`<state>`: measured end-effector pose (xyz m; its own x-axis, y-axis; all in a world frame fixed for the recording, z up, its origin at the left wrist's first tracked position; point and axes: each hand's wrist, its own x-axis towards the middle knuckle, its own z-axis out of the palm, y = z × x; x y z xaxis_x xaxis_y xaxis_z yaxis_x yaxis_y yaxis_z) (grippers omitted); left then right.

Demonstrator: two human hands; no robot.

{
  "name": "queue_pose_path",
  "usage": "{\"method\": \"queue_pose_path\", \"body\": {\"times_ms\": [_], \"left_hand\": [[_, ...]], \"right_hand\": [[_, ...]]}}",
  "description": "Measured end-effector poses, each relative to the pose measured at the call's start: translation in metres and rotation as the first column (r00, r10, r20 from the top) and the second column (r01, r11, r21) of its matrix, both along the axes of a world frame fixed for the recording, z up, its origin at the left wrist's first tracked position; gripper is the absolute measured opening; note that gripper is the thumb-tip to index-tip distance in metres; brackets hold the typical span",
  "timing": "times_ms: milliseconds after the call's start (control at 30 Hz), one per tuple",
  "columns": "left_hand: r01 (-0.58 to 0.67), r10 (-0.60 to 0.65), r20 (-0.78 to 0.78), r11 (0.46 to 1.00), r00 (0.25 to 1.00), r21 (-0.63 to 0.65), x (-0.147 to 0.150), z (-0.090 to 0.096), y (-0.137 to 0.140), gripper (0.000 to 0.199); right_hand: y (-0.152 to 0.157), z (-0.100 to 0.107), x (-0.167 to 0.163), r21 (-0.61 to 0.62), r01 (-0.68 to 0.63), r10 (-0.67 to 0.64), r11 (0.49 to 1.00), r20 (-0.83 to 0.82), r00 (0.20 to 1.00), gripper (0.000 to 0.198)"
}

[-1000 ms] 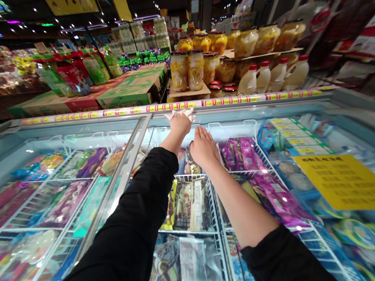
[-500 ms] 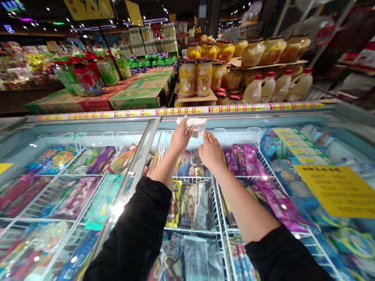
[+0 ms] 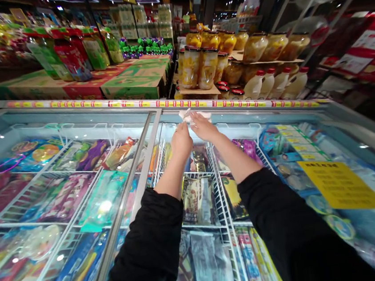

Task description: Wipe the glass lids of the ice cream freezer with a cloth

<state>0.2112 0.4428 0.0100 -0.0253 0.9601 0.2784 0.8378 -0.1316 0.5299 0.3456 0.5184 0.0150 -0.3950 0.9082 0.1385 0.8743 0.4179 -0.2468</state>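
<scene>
A crumpled white cloth (image 3: 184, 113) lies at the far edge of the chest freezer's glass lid, just below the price strip. My left hand (image 3: 181, 142) has its fingers closed at the cloth's near left side, pinching it. Stretched flat over the cloth's right part is my right hand (image 3: 202, 125), fingers extended, its fingertips close to the left hand. Both forearms reach forward over the glass lid (image 3: 236, 124). Under the glass, wire baskets (image 3: 221, 199) hold wrapped ice creams (image 3: 197, 200).
A metal lid frame (image 3: 137, 168) runs lengthwise left of my arms. A yellow notice (image 3: 342, 184) lies on the right side. Behind the price strip (image 3: 183, 102) stand jars of fruit (image 3: 200, 67), white jugs (image 3: 267, 83) and bottles on boxes (image 3: 67, 54).
My right hand has moved up and left onto the cloth. The left hand sits slightly lower, its fingers at the cloth's near edge. The view has shifted a little.
</scene>
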Motion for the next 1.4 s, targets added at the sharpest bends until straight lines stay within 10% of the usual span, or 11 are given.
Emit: {"method": "queue_pose_path", "body": {"times_ms": [633,1033,1233,1400], "left_hand": [[0.049,-0.059,-0.218,0.997,0.974,-0.055,0.005,0.006,-0.005,0.057],[0.022,-0.031,-0.249,0.999,0.968,-0.037,0.006,0.005,-0.004,0.056],[0.035,-0.044,-0.232,0.999,0.972,-0.042,0.005,0.007,-0.004,0.055],[0.022,-0.028,-0.211,0.999,0.977,-0.032,0.008,0.009,-0.005,0.053]], "right_hand": [[0.078,-0.002,0.014,-0.127,0.013,-0.004,0.992,0.070,0.998,0.062],[0.052,-0.011,0.040,-0.089,-0.120,0.116,0.989,-0.051,0.992,0.056],[0.059,0.001,0.055,-0.075,0.158,-0.160,0.984,-0.020,0.987,0.057],[0.040,-0.007,0.065,-0.113,-0.004,0.001,0.994,-0.029,1.000,0.062]]}}
